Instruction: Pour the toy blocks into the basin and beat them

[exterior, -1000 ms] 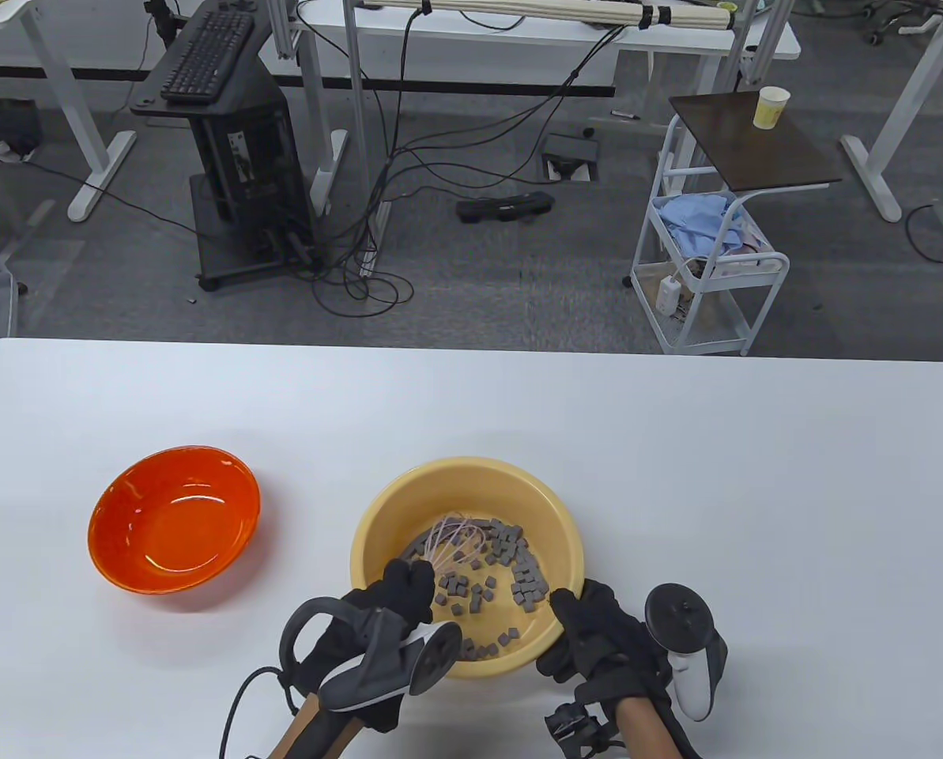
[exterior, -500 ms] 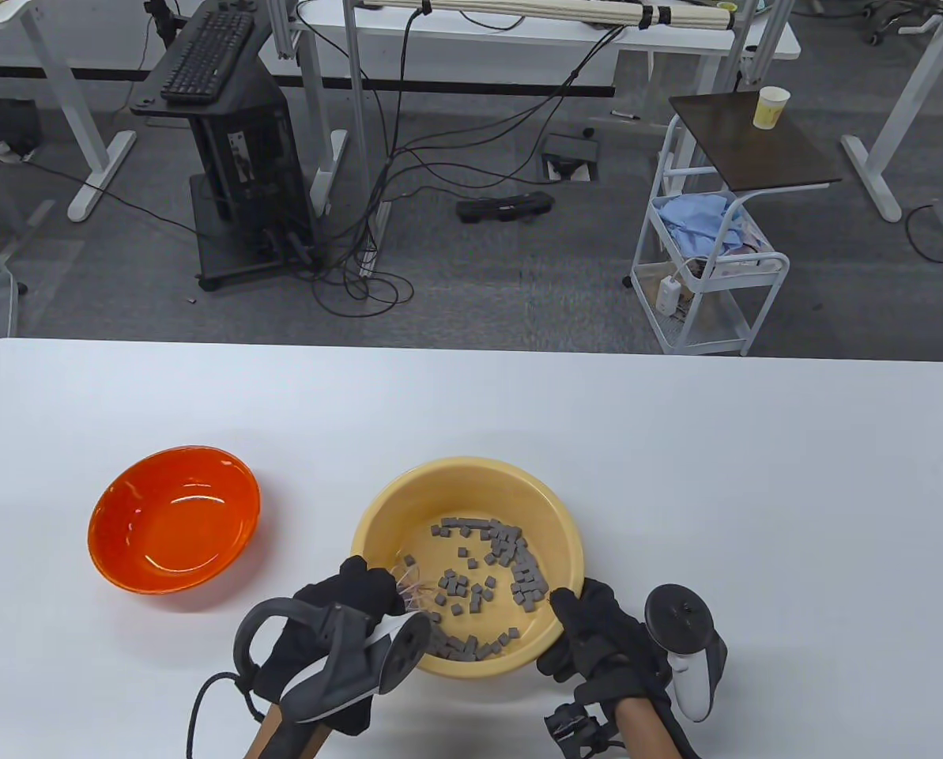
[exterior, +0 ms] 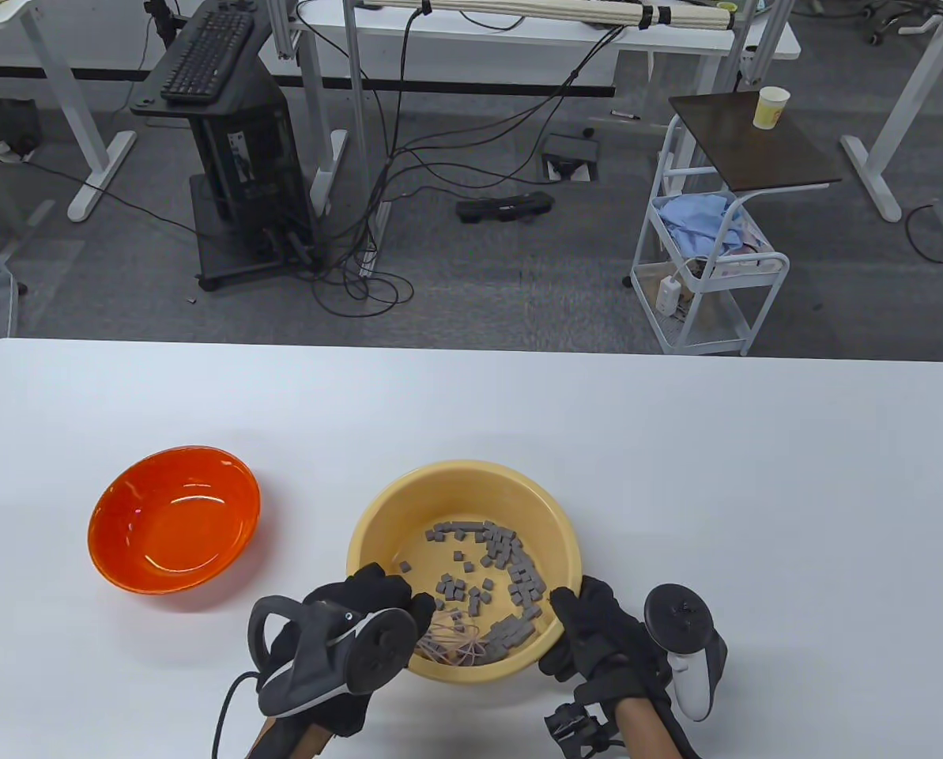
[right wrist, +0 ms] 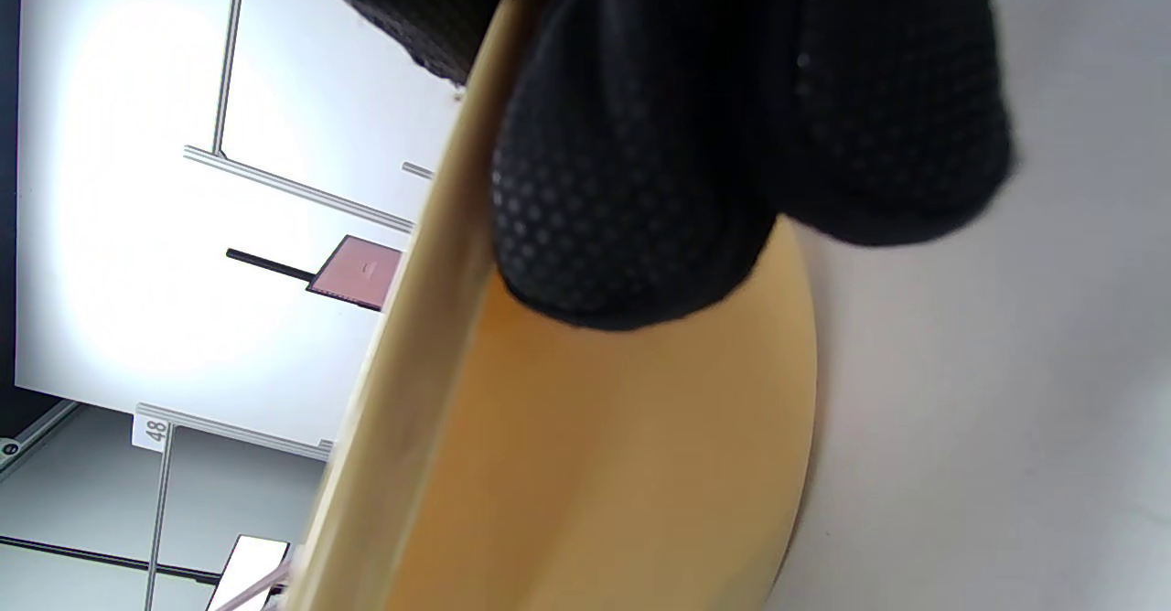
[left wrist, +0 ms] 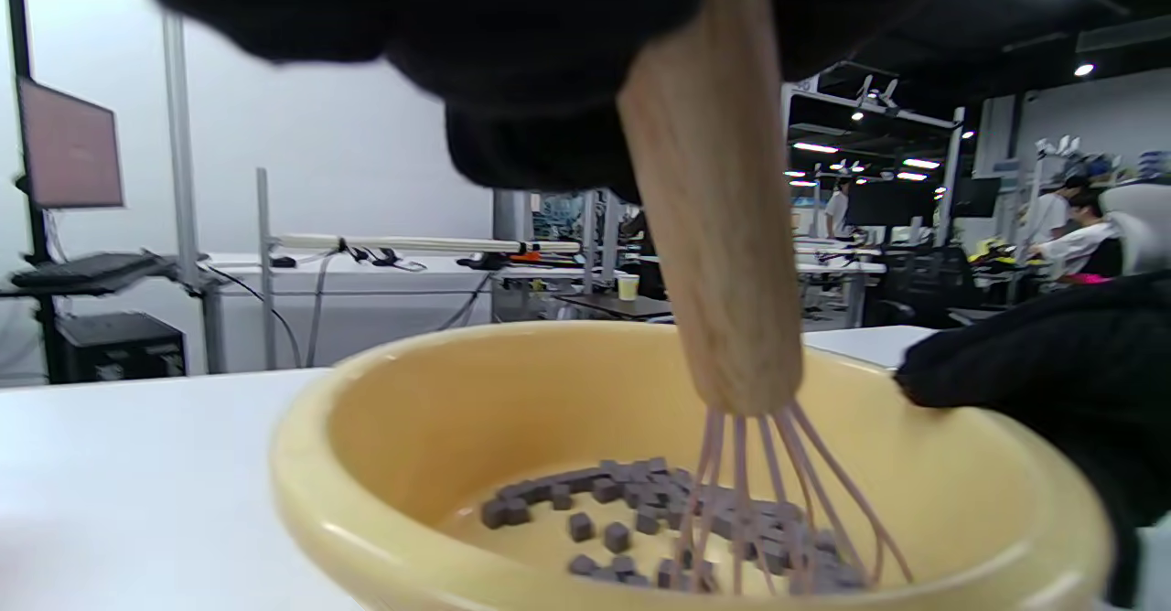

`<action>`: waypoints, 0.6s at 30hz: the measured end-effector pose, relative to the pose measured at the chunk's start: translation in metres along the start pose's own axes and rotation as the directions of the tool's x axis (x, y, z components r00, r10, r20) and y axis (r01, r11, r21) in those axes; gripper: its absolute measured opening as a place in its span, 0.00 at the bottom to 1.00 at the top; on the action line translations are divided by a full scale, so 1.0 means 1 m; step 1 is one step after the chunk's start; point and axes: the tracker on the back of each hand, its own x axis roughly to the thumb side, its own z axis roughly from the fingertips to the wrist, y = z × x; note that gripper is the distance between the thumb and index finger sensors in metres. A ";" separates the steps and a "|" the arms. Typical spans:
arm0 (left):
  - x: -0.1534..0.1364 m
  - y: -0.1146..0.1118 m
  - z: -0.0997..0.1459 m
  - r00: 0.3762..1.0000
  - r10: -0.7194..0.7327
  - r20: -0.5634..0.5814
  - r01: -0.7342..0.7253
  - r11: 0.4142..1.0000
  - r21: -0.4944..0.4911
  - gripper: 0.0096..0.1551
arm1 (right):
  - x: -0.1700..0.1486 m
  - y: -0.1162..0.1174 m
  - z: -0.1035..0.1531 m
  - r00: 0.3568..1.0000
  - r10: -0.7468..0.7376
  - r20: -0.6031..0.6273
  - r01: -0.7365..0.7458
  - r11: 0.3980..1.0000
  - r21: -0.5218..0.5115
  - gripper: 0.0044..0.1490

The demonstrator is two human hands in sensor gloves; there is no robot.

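Looking down at a white counter (exterior: pixel 677 474), we see a yellow basin (exterior: pixel 554 514) holding the small grey toy blocks (exterior: pixel 511 565), mostly banked toward its far and right side. Our left hand (exterior: pixel 360 613) has its grip clenched around a wooden-handled whisk (left wrist: pixel 723 254), handle near upright, pink wires down at the basin's near edge. So the blocks lie away and to the right of the wires. Our right hand (exterior: pixel 597 632) clasps the basin's near right rim. An orange bowl (exterior: pixel 173 518) sits well apart to the left.

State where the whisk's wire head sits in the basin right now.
In the table view, the whisk head sits at the yellow basin's near edge, beside the left hand, among grey blocks.
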 end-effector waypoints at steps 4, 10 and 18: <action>0.007 -0.013 -0.005 0.995 0.076 0.067 -0.072 0.996 -0.058 0.24 | 0.000 0.000 0.000 1.000 0.000 0.001 0.000 1.000 -0.001 0.38; 0.022 -0.028 -0.011 0.976 0.104 0.189 -0.067 0.979 -0.192 0.28 | 0.000 0.000 0.000 1.000 0.000 0.001 0.000 1.000 -0.001 0.39; 0.038 -0.051 -0.016 0.970 -0.165 0.177 0.193 0.969 -0.152 0.28 | 0.000 0.002 0.000 1.000 -0.003 0.007 0.003 1.000 0.001 0.39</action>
